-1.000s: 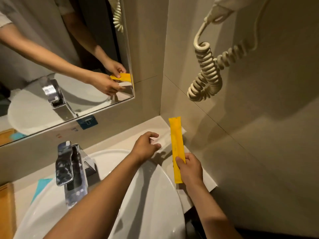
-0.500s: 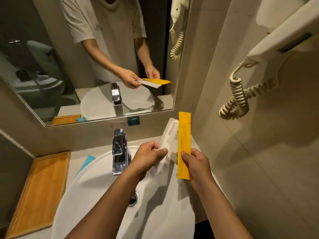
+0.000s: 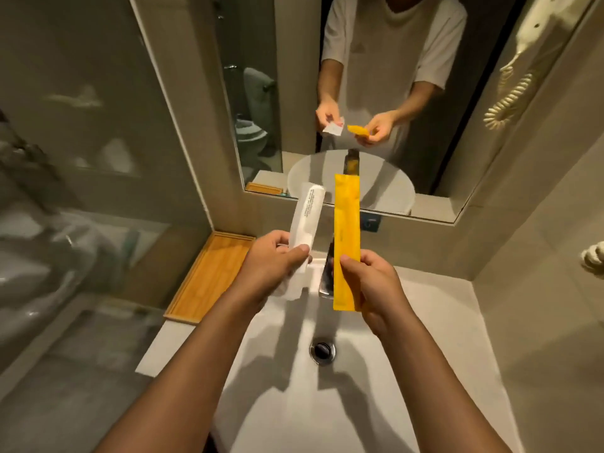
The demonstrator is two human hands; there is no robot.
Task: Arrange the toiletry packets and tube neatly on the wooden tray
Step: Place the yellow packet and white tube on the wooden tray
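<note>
My left hand (image 3: 273, 268) grips a white packet (image 3: 306, 220) with small black print, held upright above the basin. My right hand (image 3: 369, 282) pinches a long yellow packet (image 3: 346, 237) near its lower end, also upright, just right of the white one. The two packets stand side by side without touching. The wooden tray (image 3: 212, 276) lies on the counter at the left of the basin, beyond my left hand, with nothing on it. No tube shows in this view.
A white basin (image 3: 376, 380) with a drain (image 3: 322, 349) fills the space below my hands. The chrome tap (image 3: 327, 273) stands behind the packets. A mirror (image 3: 385, 93) faces me. A coiled hairdryer cord (image 3: 588, 256) hangs at the right wall.
Both hands have carried the packets leftward from the right corner to above the basin. The left hand picked up the white packet. My view has swung left, bringing the tray into sight.
</note>
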